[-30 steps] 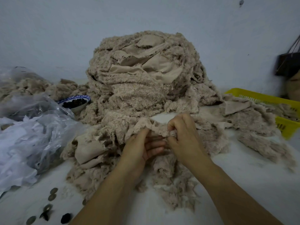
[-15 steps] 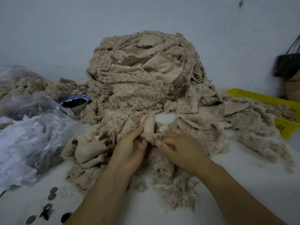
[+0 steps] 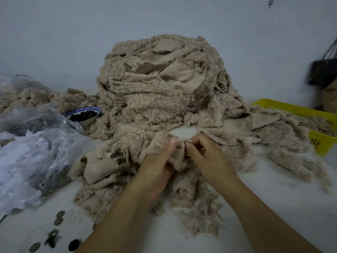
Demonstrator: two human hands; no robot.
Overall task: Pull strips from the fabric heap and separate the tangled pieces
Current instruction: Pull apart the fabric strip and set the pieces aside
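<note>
Fabric heap (image 3: 164, 99) — tangled beige fleece strips, smooth backing showing — stands tall on the worktop (image 3: 277, 198), spreading forward. One strip (image 3: 179, 157) at its foot is pinched between left hand (image 3: 157, 167) and right hand (image 3: 209, 157).

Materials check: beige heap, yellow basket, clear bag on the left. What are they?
Fabric heap: likely fleece or faux shearling; curly matte pile, smooth flat backing where folds turn over. Strip pinched by left hand and right hand: same cloth. Yellow basket: probably moulded plastic; slotted walls, slight sheen. Bag: thin plastic film; translucent, crinkled, glossy highlights.
</note>
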